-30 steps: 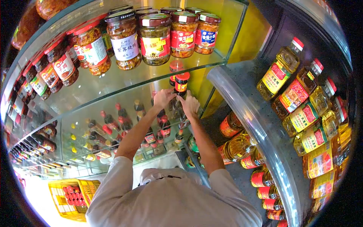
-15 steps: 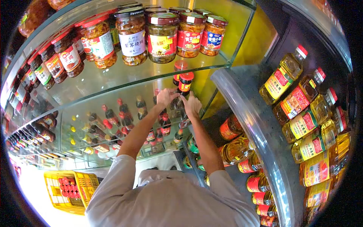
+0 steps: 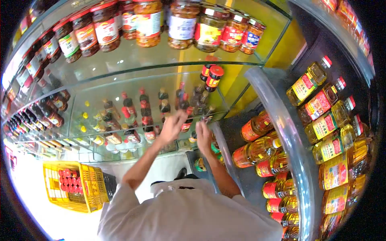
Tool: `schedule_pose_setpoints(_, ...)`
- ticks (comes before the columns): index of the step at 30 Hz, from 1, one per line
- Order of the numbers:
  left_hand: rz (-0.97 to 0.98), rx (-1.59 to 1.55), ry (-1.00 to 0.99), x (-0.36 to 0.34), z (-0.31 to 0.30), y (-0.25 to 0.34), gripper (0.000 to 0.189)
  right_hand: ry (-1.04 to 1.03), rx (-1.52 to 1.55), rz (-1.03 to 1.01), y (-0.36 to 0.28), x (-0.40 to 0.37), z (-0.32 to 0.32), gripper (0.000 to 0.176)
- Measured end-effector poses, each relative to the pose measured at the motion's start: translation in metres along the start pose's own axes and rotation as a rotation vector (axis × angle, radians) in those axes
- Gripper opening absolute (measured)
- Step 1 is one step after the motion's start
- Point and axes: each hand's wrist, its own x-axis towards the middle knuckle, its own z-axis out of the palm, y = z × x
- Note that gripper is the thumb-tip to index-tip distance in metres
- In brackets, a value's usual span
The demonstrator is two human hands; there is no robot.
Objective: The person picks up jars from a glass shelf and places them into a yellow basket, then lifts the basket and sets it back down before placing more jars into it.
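My left hand (image 3: 174, 125) is lifted in front of the glass shelves, blurred, with its fingers loosely apart and nothing visible in it. Close to its right is my right hand (image 3: 204, 135), its fingers pointing up and no object showing in it. Above both hands, a small dark jar with a red lid (image 3: 214, 78) stands near the front of a glass shelf (image 3: 161, 72). A second red-lidded jar (image 3: 206, 67) is right behind it. Through the glass below, dark sauce bottles (image 3: 164, 105) stand in rows near my hands.
Large jars of pickles (image 3: 210, 30) line the shelf above. To the right, cooking oil bottles (image 3: 307, 86) stand behind a curved clear edge (image 3: 277, 128), with more oil bottles (image 3: 257, 152) lower down. A yellow crate (image 3: 66, 203) holding several red-lidded jars (image 3: 70, 180) sits on the floor at left.
Both hands have let go of the red-lidded jar and drawn back down toward my body. The jar stays on the shelf. My view has shifted, so the shelves appear moved right.
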Motion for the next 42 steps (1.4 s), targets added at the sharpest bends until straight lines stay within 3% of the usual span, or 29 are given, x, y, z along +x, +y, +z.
schedule_pose_setpoints(3,-0.274,-0.006,0.177,-0.137,-0.025,0.002,0.031,-0.201,0.026,0.051,-0.02,-0.078,0.018,0.03)
schedule_pose_setpoints(4,-0.49,0.024,0.185,-0.181,-0.036,0.007,0.036,-0.284,0.035,0.051,-0.026,-0.101,0.026,0.03)
schedule_pose_setpoints(6,-0.595,0.03,0.325,-0.268,-0.046,-0.001,0.039,-0.47,0.026,0.045,-0.03,-0.145,0.044,0.031)
schedule_pose_setpoints(8,-0.819,0.035,0.485,-0.356,-0.059,-0.003,0.043,-0.535,0.047,-0.028,-0.03,-0.193,0.068,0.034)
schedule_pose_setpoints(10,-0.861,0.056,0.591,-0.424,-0.068,0.008,0.044,-0.734,-0.041,0.063,-0.06,-0.229,0.079,0.032)
schedule_pose_setpoints(14,-0.89,0.103,0.679,-0.51,-0.098,0.047,0.041,-0.865,0.044,0.023,-0.076,-0.321,0.119,0.031)
schedule_pose_setpoints(18,-0.899,0.301,0.662,-0.565,-0.124,0.086,0.042,-0.929,0.198,0.018,-0.123,-0.4,0.143,0.033)
schedule_pose_setpoints(21,-0.957,0.286,0.679,-0.596,-0.145,0.099,0.043,-1.022,0.188,-0.001,-0.153,-0.435,0.155,0.033)
schedule_pose_setpoints(26,-0.823,0.155,0.767,-0.626,-0.172,0.104,0.038,-1.05,0.136,-0.118,-0.181,-0.442,0.159,0.031)
schedule_pose_setpoints(34,-0.765,0.016,0.822,-0.644,-0.223,0.095,0.025,-1.123,0.188,0.03,-0.196,-0.432,0.203,0.034)
schedule_pose_setpoints(36,-0.759,0.059,0.821,-0.65,-0.241,0.088,0.023,-1.029,0.274,0.139,-0.198,-0.438,0.229,0.036)
schedule_pose_setpoints(40,-0.813,-0.033,0.848,-0.655,-0.283,0.092,0.029,-1.111,0.267,0.232,-0.222,-0.437,0.287,0.039)
schedule_pose_setpoints(42,-0.957,0.031,0.823,-0.662,-0.305,0.092,0.033,-1.122,0.303,0.278,-0.239,-0.437,0.319,0.038)
